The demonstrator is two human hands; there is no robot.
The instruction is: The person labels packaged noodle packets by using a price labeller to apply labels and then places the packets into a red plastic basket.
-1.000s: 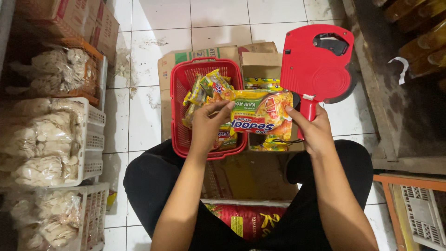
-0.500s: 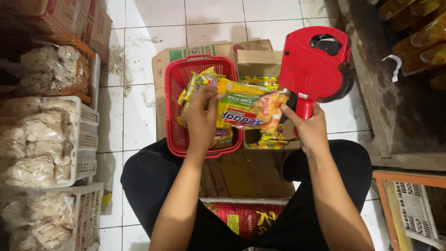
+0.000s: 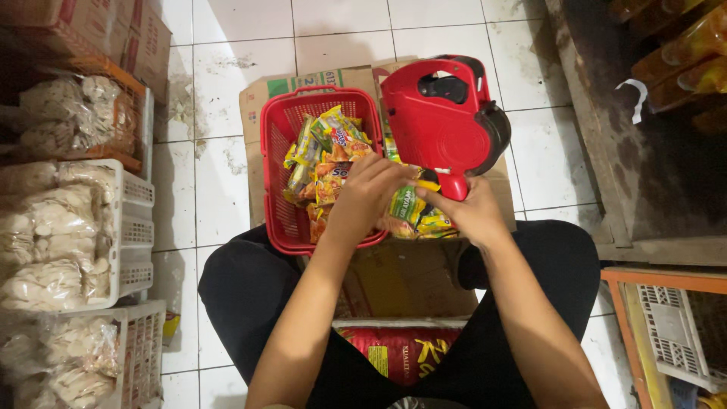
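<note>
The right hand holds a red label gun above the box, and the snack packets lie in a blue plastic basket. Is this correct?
Not quite. In the head view the basket holding the snack packets is red, not blue. The rest stands: the right hand holds the red label gun above the box.

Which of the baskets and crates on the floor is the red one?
The red basket in front of the knees, holding yellow snack packets. The crates on the left are white and hold pale crackers.
</note>
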